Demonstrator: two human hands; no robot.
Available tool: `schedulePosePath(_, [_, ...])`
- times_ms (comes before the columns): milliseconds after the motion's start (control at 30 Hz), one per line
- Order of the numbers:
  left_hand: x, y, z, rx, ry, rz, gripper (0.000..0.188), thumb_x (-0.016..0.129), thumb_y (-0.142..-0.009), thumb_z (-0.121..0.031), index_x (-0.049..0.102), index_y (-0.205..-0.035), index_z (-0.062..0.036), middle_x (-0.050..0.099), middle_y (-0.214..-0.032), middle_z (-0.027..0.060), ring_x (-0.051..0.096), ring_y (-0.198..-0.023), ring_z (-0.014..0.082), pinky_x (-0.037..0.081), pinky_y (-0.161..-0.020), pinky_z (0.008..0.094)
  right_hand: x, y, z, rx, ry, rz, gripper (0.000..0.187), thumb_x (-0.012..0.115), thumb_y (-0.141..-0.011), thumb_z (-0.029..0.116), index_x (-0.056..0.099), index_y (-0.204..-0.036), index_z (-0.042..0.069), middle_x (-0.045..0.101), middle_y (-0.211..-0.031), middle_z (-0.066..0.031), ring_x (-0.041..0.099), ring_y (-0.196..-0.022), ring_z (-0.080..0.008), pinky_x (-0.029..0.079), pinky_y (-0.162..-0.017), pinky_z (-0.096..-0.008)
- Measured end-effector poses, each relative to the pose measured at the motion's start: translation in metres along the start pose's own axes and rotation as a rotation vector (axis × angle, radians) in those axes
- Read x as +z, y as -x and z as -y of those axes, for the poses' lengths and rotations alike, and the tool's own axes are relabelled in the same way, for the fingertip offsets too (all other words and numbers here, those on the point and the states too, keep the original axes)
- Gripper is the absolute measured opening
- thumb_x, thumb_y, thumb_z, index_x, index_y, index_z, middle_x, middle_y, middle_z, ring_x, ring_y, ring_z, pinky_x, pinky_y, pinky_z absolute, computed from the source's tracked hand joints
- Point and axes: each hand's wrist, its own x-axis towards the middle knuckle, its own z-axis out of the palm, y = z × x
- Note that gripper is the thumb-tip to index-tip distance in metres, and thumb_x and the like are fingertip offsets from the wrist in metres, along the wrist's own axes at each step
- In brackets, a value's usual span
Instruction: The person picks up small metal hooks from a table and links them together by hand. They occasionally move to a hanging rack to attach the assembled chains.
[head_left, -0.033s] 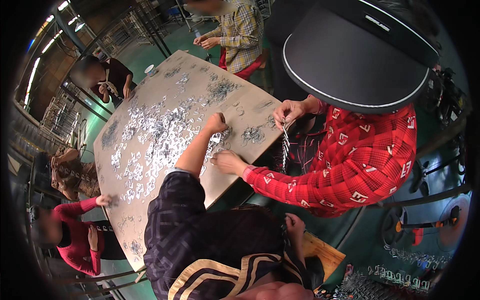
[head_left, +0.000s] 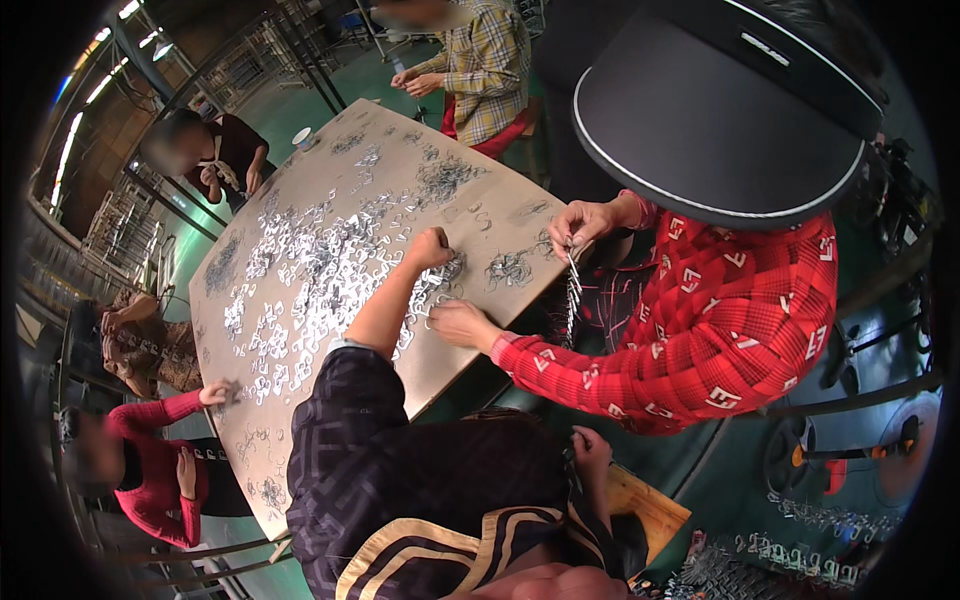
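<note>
My left hand (head_left: 432, 250) curls at the small metal hooks (head_left: 449, 270) on the table (head_left: 436, 374); my right hand (head_left: 592, 452) sits apart. Whether either grips anything, I can't tell. Tangled hooks could snag; a co-worker's hand (head_left: 462, 324) nearby could bump mine.

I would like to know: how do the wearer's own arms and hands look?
The left sleeve is dark with a subtle geometric pattern and leaves the forearm bare. The left hand and right hand are ungloved. Clothing over the right arm is hard to make out.
</note>
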Motion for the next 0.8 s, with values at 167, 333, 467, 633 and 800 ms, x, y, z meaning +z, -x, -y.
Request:
schedulePosePath(167, [0.013, 0.038, 0.051, 0.253, -0.131, 0.187, 0.025, 0.061, -0.068, -0.009, 0.073, -0.09, -0.0107, 0.069, -0.081, 0.016, 0.067, -0.076, 0.0317, 0.054, -0.072, 0.0394, 0.016, -0.016, -0.042, -0.079, 0.109, 0.005, 0.017, 0.062, -0.086, 0.01, 0.069, -0.099, 0.001, 0.069, -0.075, -0.0092, 0.064, -0.067, -0.0138, 0.049, -0.065, -0.0268])
schedulePosePath(333, [0.047, 0.066, 0.052, 0.276, -0.403, 0.126, 0.018, 0.067, -0.075, -0.018, 0.071, -0.09, -0.0108, 0.067, -0.075, 0.0175, 0.066, -0.072, 0.0343, 0.054, -0.07, 0.0432, 0.025, -0.026, -0.076, 0.078, 0.012, 0.157, 0.031, 0.061, -0.086, 0.018, 0.063, -0.114, 0.003, 0.06, -0.113, -0.016, 0.053, -0.106, -0.0301, 0.038, -0.094, -0.0397])
schedulePosePath(467, [0.053, 0.074, 0.043, 0.288, -0.53, 0.153, 0.016, 0.062, -0.078, -0.019, 0.065, -0.087, -0.0054, 0.066, -0.074, 0.0191, 0.066, -0.072, 0.0359, 0.054, -0.068, 0.0448, 0.034, -0.027, -0.058, 0.09, -0.05, 0.087, 0.024, 0.057, -0.092, 0.013, 0.066, -0.108, -0.001, 0.068, -0.086, -0.0071, 0.063, -0.076, -0.0117, 0.049, -0.071, -0.0255])
schedulePosePath(633, [0.044, 0.062, 0.054, 0.373, -0.576, 0.25, 0.017, 0.059, -0.078, -0.017, 0.062, -0.087, -0.0031, 0.066, -0.078, 0.021, 0.066, -0.076, 0.0375, 0.053, -0.068, 0.0459, 0.03, -0.029, -0.015, 0.064, -0.049, 0.09, 0.021, 0.06, -0.087, 0.01, 0.068, -0.103, -0.002, 0.07, -0.082, -0.0098, 0.065, -0.073, -0.0119, 0.05, -0.067, -0.0252])
schedulePosePath(800, [0.023, 0.06, 0.041, 0.375, -0.363, 0.48, 0.015, 0.062, -0.076, -0.014, 0.061, -0.086, -0.002, 0.065, -0.078, 0.0192, 0.064, -0.076, 0.0346, 0.051, -0.069, 0.0415, 0.022, -0.033, 0.005, 0.015, -0.08, 0.137, 0.02, 0.062, -0.086, 0.01, 0.068, -0.102, -0.001, 0.07, -0.081, -0.0107, 0.066, -0.072, -0.0122, 0.05, -0.067, -0.0254])
